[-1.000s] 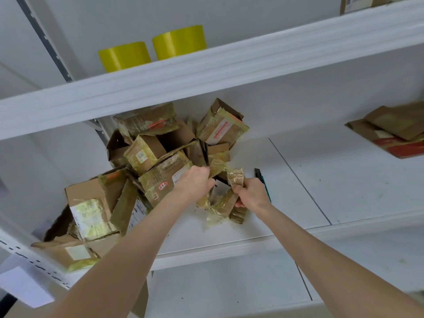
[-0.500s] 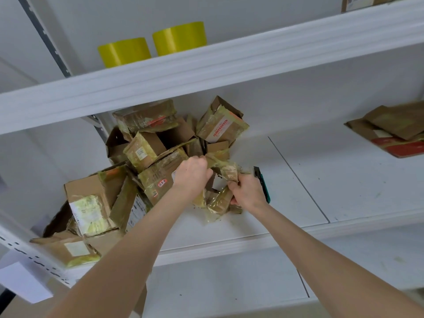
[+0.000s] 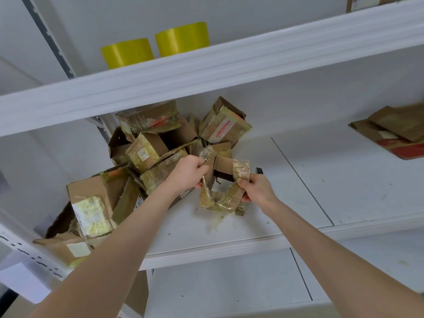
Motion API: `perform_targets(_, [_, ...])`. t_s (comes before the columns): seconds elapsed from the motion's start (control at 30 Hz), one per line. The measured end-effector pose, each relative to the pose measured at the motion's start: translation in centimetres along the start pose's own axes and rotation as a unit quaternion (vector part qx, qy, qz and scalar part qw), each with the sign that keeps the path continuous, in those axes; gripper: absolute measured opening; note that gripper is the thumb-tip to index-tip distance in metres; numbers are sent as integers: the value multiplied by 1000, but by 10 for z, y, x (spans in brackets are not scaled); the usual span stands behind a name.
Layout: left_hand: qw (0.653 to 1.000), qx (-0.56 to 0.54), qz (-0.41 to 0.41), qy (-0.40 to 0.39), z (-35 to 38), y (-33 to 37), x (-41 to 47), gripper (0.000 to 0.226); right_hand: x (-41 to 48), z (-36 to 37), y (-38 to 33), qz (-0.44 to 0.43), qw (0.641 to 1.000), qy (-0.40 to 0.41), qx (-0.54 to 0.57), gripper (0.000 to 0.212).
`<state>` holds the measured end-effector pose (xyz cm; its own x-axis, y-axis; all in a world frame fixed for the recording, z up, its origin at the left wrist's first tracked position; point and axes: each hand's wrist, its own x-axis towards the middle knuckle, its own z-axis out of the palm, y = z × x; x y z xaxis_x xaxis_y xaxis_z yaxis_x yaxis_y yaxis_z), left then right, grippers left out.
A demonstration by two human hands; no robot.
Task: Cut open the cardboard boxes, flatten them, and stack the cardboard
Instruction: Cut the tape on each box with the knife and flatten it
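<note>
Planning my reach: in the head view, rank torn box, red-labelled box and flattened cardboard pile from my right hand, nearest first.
1. Torn box: held in the right hand.
2. Red-labelled box: behind, on the heap.
3. Flattened cardboard pile: far right.

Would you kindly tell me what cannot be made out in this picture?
Head view:
Dark tool: mostly hidden behind the right hand and the torn box.
Flattened cardboard: blurred, cut off by the right edge.
Top-shelf box: cut off by the top edge.
Pile labels: too small to read.
</note>
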<state>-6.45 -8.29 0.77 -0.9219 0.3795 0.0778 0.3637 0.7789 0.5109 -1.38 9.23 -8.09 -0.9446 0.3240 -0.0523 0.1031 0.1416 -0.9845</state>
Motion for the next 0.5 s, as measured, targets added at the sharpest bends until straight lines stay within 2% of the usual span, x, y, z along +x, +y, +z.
perform_targets(0.1, [999, 15, -5, 42, 9, 1, -5, 23, 1, 5, -3, 3, 1000, 18, -15, 11])
perform_targets(0.2, [987, 148, -60, 34, 30, 3, -12, 69, 2, 10, -7, -27, 990, 86, -106, 20])
perform_targets(0.23, [980, 177, -85, 36, 38, 1, -14, 70, 2, 11, -9, -35, 987, 105, -118, 22])
perform_targets(0.3, [976, 178, -114, 55, 49, -2, -20, 53, 2, 15, -14, -54, 980, 119, -148, 22])
perform_targets(0.4, [977, 165, -98, 96, 53, -4, -22, 29, 0, 19, -16, -68, 980, 106, -155, 24])
perform_targets(0.5, [984, 126, -81, 93, 47, -7, -21, 22, 1, 16, -11, -62, 985, 100, -123, 20])
